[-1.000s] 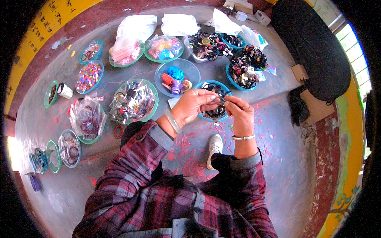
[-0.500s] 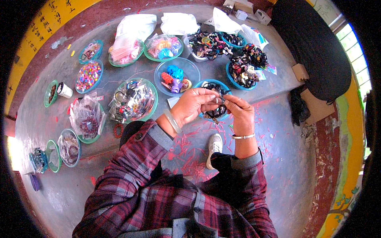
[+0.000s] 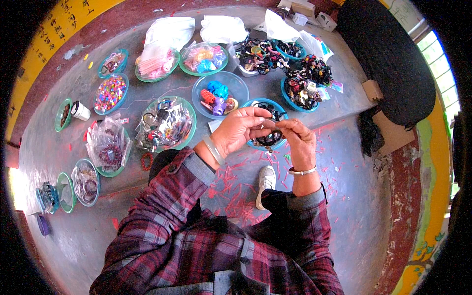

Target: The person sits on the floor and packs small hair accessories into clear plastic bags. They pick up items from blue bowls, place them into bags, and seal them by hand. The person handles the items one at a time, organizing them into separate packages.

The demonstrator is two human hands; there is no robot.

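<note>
A grey concrete floor (image 3: 344,206) flecked with red paint fills the view. Daylight enters through a window (image 3: 437,54) at two o'clock; a yellow wall (image 3: 39,44) runs at ten o'clock.

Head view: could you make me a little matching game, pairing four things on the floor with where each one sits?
Things:
1. white shoe
2. small white cup
3. clear bowl of bright toys
4. dark cloth bundle

Places:
A. far right, by the window
B. far left, beside a green dish
C. below the two hands, among red scraps
D. centre, just beyond the left hand

Pairs: 1-C, 2-B, 3-D, 4-A

Soft daylight, sharp centre, fisheye-bent edges
</note>
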